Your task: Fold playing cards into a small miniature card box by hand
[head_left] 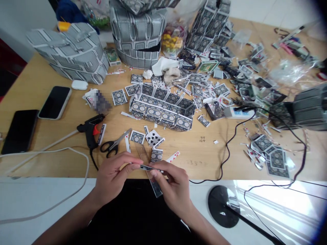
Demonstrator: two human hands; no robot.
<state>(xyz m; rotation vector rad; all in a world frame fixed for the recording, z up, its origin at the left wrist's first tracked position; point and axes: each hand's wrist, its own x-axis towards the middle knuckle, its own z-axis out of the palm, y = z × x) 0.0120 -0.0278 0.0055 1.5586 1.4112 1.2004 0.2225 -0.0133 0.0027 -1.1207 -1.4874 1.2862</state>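
Between both hands, over the table's front edge, is a playing card point(146, 167), seen nearly edge-on. My left hand point(114, 175) pinches its left end between thumb and fingers. Its right end is pinched by my right hand point(172, 182). A clear ruler point(156, 188) lies beneath the card and sticks out past the edge. Just beyond the hands are a folded card piece point(156, 154), a seven of spades point(153, 137), a patterned card back point(137, 137) and black scissors point(112, 145). Farther back stands an open box built from cards point(163, 110).
A black glue gun point(90, 131) and two phones point(55, 102) lie to the left. Woven card bags point(73, 56) stand at the back. Card scraps spread over the back right, beside a power strip point(238, 113). A black cable point(226, 149) crosses the right side.
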